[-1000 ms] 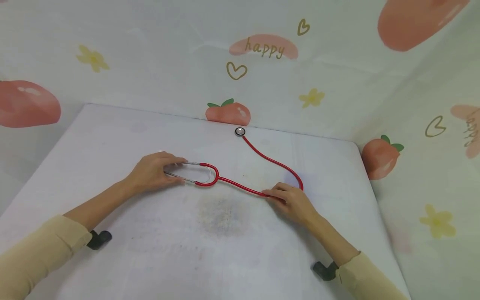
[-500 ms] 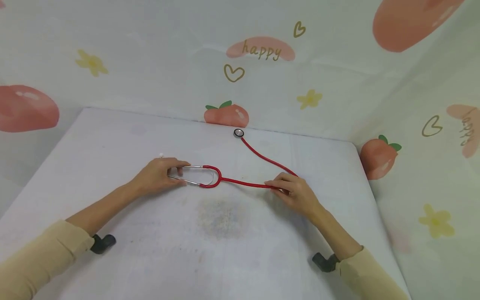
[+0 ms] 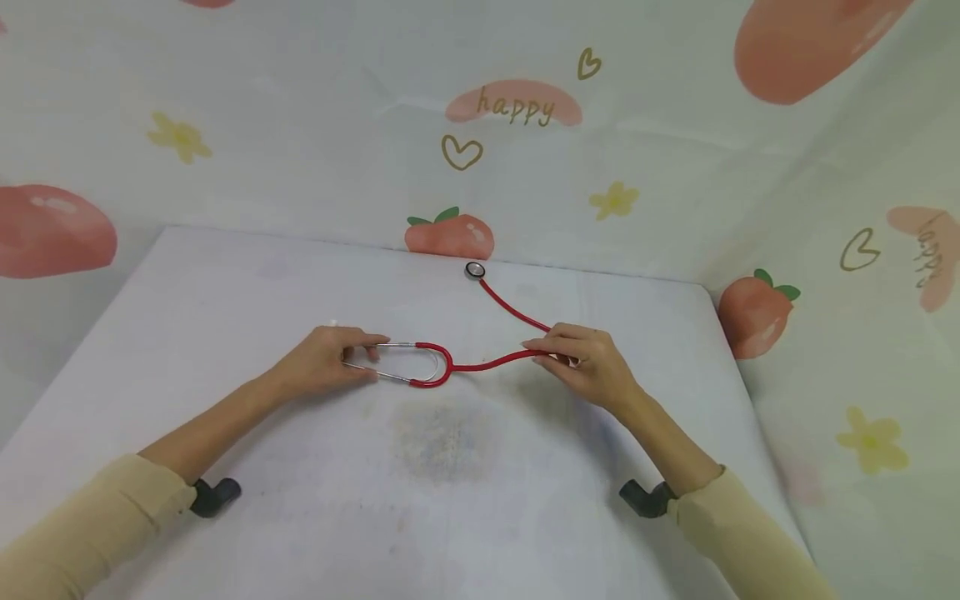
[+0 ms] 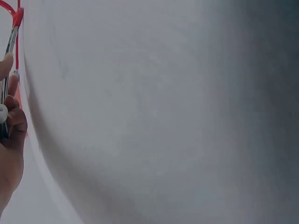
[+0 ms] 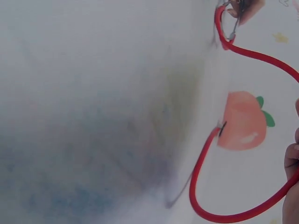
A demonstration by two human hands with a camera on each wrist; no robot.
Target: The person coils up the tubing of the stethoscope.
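A red stethoscope (image 3: 491,364) stretches between both hands over the white table. My left hand (image 3: 318,358) grips its metal ear tubes (image 3: 392,377), thumb on the near tube and fingers at the far one. A white ear tip (image 4: 3,113) shows by the curled fingers in the left wrist view. With thumb and fingertips, my right hand (image 3: 592,362) pinches the red tubing. Beyond that hand the tubing (image 5: 240,217) hangs in a loop, seen in the right wrist view. It runs back to the round chest piece (image 3: 475,270), near the table's far edge.
The white table (image 3: 300,517) has a dark smudge in its middle. Behind and to the right stands a white cloth backdrop (image 3: 315,150) printed with peaches, hearts and flowers. A black wrist mount (image 3: 215,497) sticks out at the left sleeve, another at the right.
My right hand has gone up and toward the table's far side, drawing the tubing along with it. The left hand has shifted slightly right with the ear tubes. The chest piece stays near the far edge.
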